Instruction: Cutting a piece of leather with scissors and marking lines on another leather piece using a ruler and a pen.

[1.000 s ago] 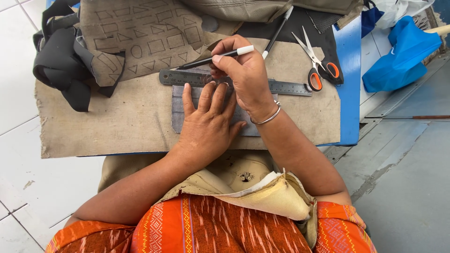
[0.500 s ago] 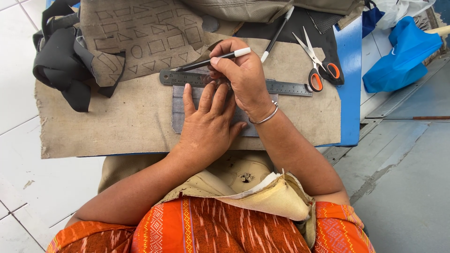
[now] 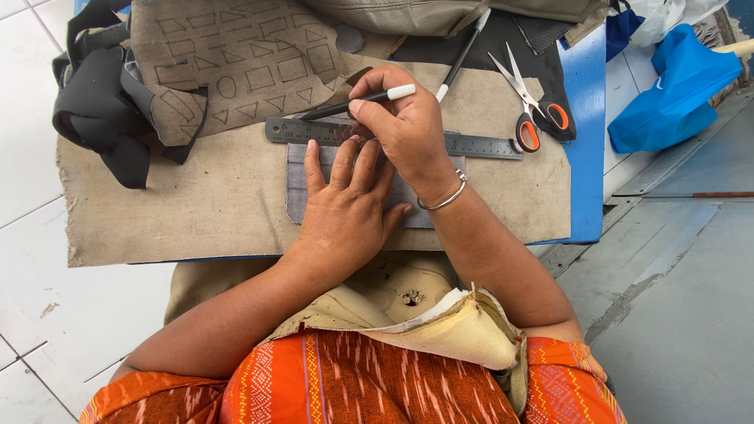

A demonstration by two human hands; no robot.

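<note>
A blue counter (image 3: 587, 149) carries a broad tan cloth (image 3: 188, 212) that runs out past the fingers on every side. Beyond the fingertips, at the far edge, lies a tan sheet (image 3: 236, 63) marked with drawn squares and triangles, and to the left of it a heap of black foam (image 3: 98, 118) hangs over the counter's corner. A blue bag (image 3: 667, 94) sits on the floor well to the right of both hands. Under the fingers lies a grey ribbed patch (image 3: 297, 188), flat on the cloth, with a steel ruler (image 3: 487, 146) laid across its far edge, running left and right. The left hand (image 3: 345, 216) rests palm down on the patch, its fingers (image 3: 343, 161) spread a little and pressing flat, the tips reaching up to the ruler. The right hand (image 3: 404, 129) crosses just above those fingertips, touching them, and its thumb and first fingers are pressed together, pinching a black pen (image 3: 361, 100) with a white cap end; the pen slants left, its tip just over the ruler's far edge. A thin metal bangle (image 3: 444, 202) circles the right wrist. To the right of the right hand, near the ruler's end, lie scissors (image 3: 530, 102) with orange handles, blades apart, and just beyond the knuckles a second pen (image 3: 463, 55) lies slanted on dark material.
</note>
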